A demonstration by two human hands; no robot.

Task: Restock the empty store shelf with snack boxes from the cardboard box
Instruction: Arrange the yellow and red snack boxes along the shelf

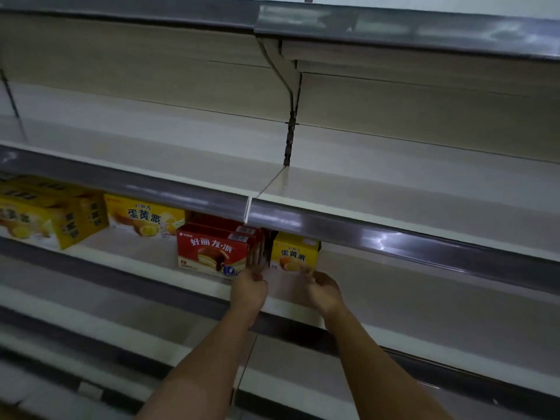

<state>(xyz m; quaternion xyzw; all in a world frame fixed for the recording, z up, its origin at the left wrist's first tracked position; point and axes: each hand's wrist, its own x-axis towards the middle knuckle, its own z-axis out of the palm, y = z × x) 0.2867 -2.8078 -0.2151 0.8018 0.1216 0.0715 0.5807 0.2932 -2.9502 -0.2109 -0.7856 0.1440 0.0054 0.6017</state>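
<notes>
- On the stocked shelf (151,262), near its front edge, our left hand (249,284) and right hand (321,287) sit just in front of the snack boxes, fingers loosely curled and motion-blurred.
- Our left hand's fingertips reach the lower right corner of the red box (212,250); whether they press it or merely brush it we cannot tell. Our right hand hovers at the lower front of the small yellow box (294,251) and seems to hold nothing, though the blur hides the fingertips.
- We judge the step in hand to be squaring these two boxes up. To do it well we keep both faces flush with the front edge, labels outward, and close the dark gap between them with flat fingers rather than a pinch, so the thin card does not dent.
- More red boxes stand in a row behind the front one, so we push gently or the row skews.
- Toward the shelf's left end stand a yellow box facing front (142,215) and a larger yellow carton (51,213) set at an angle; that one wants straightening too.
- The shelf above (394,189) carries nothing, and much of the stocked shelf's right side is bare, so most of the restocking looks undone.
- The cardboard box is out of view.
</notes>
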